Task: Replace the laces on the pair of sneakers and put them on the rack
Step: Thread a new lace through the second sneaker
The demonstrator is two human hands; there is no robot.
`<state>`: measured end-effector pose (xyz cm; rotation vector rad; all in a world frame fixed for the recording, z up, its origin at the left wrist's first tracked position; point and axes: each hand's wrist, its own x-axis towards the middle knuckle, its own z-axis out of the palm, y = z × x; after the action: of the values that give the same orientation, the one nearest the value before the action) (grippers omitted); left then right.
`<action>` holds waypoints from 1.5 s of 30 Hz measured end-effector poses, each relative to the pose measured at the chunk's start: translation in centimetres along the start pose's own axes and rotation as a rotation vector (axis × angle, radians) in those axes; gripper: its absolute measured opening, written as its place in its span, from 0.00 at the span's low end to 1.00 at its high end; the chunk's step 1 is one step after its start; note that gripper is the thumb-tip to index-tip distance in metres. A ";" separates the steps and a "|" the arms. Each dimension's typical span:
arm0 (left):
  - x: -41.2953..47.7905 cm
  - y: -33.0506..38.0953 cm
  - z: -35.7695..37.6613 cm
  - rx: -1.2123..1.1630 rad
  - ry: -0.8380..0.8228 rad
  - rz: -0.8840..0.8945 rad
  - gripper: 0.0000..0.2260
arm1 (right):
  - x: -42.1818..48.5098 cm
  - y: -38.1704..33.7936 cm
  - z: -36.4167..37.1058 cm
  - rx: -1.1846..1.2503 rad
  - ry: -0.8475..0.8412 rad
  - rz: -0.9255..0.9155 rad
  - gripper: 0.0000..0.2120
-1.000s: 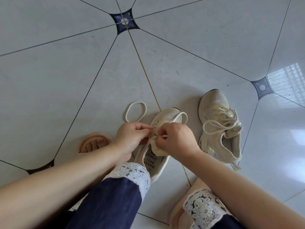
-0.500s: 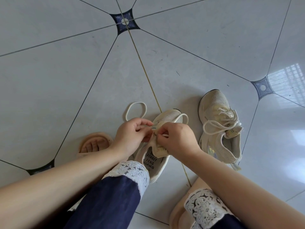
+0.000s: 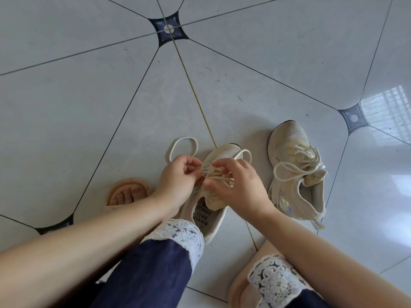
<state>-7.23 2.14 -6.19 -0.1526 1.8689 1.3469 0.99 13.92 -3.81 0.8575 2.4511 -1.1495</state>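
This looks like a home, seen from someone sitting low on the floor (image 3: 66, 107). Large glossy grey tiles meet at dark corner insets (image 3: 169, 30), one at 12 o'clock. At 3 o'clock the tile mirrors a barred window (image 3: 387, 107). Worn sneakers (image 3: 295, 174) lie loose, and the person wears open slippers (image 3: 126, 192) and lace-hemmed trousers (image 3: 155, 263).
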 end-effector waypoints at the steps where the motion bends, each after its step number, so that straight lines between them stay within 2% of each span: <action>1: 0.0 0.0 0.1 0.034 0.027 0.019 0.10 | 0.0 -0.1 0.1 -0.079 -0.016 -0.006 0.25; 5: 0.3 0.4 0.2 -0.010 0.162 0.020 0.10 | 0.5 -0.7 0.7 -0.237 -0.029 -0.028 0.25; 9: 2.1 2.1 -0.7 -0.399 0.295 -0.127 0.12 | 0.5 -0.4 0.9 -0.218 -0.035 -0.008 0.22; 11: 3.5 3.1 -2.6 -0.513 0.377 -0.099 0.16 | 0.4 -0.1 0.8 -0.208 -0.037 -0.014 0.22; 12: 4.2 3.4 -3.9 -0.483 0.422 -0.052 0.17 | 0.3 0.0 0.8 -0.210 -0.037 -0.019 0.22; 14: 5.2 3.5 -6.4 -0.257 0.488 0.056 0.16 | 0.3 0.1 0.8 -0.215 -0.032 -0.022 0.22; 16: 5.3 3.2 -7.2 0.091 0.411 0.150 0.13 | 0.4 0.0 0.8 -0.219 -0.026 -0.021 0.22; 19: 3.1 2.1 -4.7 0.508 -0.004 0.283 0.04 | 0.3 0.2 0.9 -0.236 -0.003 -0.036 0.23; 21: 1.9 1.7 -2.7 0.720 -0.249 0.323 0.06 | 0.3 0.2 0.8 -0.246 0.019 -0.049 0.23; 22: 1.5 1.7 -2.0 0.809 -0.318 0.307 0.08 | 0.3 0.3 0.9 -0.253 0.032 -0.058 0.23; 24: 1.2 1.9 -1.6 1.006 -0.360 0.297 0.10 | 0.2 0.3 1.0 -0.262 0.051 -0.072 0.22; 26: 1.4 2.2 -1.6 1.210 -0.344 0.399 0.06 | 0.1 0.3 1.1 -0.267 0.053 -0.076 0.23; 27: 1.6 2.2 -1.7 1.238 -0.347 0.442 0.05 | 0.1 0.3 1.1 -0.272 0.049 -0.078 0.23; 30: 2.3 2.2 -2.9 0.976 -0.305 0.427 0.05 | 0.2 0.3 0.9 -0.271 0.043 -0.080 0.23; 32: 3.2 2.3 -4.8 0.665 -0.102 0.323 0.06 | 0.2 0.3 0.9 -0.270 0.044 -0.082 0.22; 34: 3.7 2.4 -6.8 0.241 0.148 0.151 0.10 | 0.2 0.3 1.0 -0.265 0.048 -0.083 0.21; 35: 3.8 2.4 -7.3 0.034 0.201 0.084 0.11 | 0.2 0.3 1.1 -0.259 0.045 -0.081 0.21; 37: 3.3 2.8 -6.8 -0.317 0.138 -0.025 0.12 | 0.1 0.3 1.2 -0.252 0.034 -0.066 0.22; 39: 2.5 3.5 -5.7 -0.631 -0.057 -0.127 0.12 | 0.0 0.2 1.2 -0.249 0.021 -0.053 0.23; 40: 2.3 3.9 -5.0 -0.697 -0.158 -0.164 0.12 | 0.0 0.2 1.1 -0.246 0.021 -0.045 0.23; 41: 2.1 4.2 -4.4 -0.636 -0.230 -0.165 0.11 | 0.1 0.3 1.1 -0.243 0.024 -0.040 0.24; 42: 1.9 4.3 -3.9 -0.421 -0.266 -0.107 0.10 | 0.1 0.3 1.1 -0.246 0.029 -0.041 0.24; 45: 1.7 3.4 -2.8 0.608 -0.288 0.339 0.09 | 0.1 0.3 1.2 -0.255 0.050 -0.064 0.24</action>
<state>-11.61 1.78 -4.54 0.6587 2.0145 0.8862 1.18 13.18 -4.82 0.7444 2.6090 -0.8188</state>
